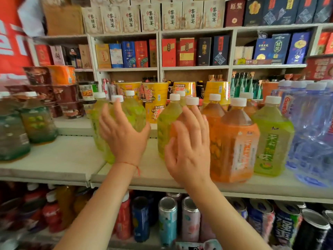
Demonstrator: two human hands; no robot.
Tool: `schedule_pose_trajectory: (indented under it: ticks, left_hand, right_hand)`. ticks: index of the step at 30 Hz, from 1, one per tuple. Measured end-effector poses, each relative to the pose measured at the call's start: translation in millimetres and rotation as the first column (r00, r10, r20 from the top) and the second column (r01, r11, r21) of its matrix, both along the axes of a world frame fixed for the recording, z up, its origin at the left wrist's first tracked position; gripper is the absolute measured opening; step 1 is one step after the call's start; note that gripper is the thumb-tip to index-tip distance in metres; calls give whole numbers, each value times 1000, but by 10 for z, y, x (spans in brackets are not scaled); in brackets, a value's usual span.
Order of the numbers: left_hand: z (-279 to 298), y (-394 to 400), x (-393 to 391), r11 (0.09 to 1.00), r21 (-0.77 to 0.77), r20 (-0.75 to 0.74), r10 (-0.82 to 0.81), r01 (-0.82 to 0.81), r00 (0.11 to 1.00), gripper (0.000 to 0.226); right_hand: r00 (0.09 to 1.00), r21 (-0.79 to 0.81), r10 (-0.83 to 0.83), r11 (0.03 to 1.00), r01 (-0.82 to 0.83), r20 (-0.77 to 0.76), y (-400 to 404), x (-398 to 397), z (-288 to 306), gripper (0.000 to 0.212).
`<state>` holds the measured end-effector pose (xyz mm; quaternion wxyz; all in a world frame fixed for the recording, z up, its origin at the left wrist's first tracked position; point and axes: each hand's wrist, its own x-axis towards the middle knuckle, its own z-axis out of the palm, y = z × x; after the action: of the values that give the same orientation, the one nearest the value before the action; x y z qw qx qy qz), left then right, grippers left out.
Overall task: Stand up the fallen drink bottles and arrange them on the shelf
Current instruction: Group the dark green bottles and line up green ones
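Observation:
Several large drink bottles with white caps stand upright on the white shelf [63,159]. My left hand [124,136] is spread open in front of a yellow-green bottle [134,112], its fingers straight. My right hand [189,150] is also spread open, in front of another yellow-green bottle [165,127] and partly covering an orange bottle behind it. A big orange bottle [234,147] and a green tea bottle [272,145] stand to the right. Whether either hand touches a bottle I cannot tell; both look blurred.
Dark tea bottles [36,123] stand at the left, clear blue water bottles [310,127] at the right. Yellow noodle cups [155,94] sit behind the bottles. Boxed goods fill the upper shelves; cans and small bottles [167,221] fill the shelf below.

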<state>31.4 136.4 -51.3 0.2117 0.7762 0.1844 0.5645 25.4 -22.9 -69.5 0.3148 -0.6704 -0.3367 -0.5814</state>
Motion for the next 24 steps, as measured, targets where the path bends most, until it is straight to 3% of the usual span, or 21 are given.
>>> schedule_pose_trajectory:
  ticks: [2, 5, 9, 15, 19, 21, 24]
  left_hand:
    - [-17, 239, -30, 998, -67, -121, -8, 0, 993, 111]
    - [-29, 477, -113, 978, -137, -127, -173, 156, 977, 113]
    - [-40, 839, -312, 960, -120, -15, -255, 252, 967, 105]
    - [68, 1728, -553, 970, -90, 31, -224, 226, 974, 100]
    - [-6, 2368, -527, 971, -113, -43, -216, 210, 975, 103]
    - [-47, 2549, -496, 969, -131, -55, -220, 211, 974, 104]
    - [-46, 2638, -421, 962, -126, -88, -255, 243, 963, 105]
  right_hand:
    - [986, -75, 126, 988, -134, -108, 269, -36, 6, 28]
    - [904, -58, 248, 957, -285, -348, 652, -53, 14, 29]
    - [609, 95, 282, 942, -322, -741, 1092, -9, 113, 47]
    - [394, 111, 218, 955, -275, -893, 1871, 139, 301, 64]
    - [382, 5, 64, 988, -154, -922, 2329, 351, 378, 85]
    - [405, -79, -36, 993, -90, -914, 2450, 430, 394, 84]
    - [430, -93, -55, 993, -69, -901, 2588, 444, 394, 85]
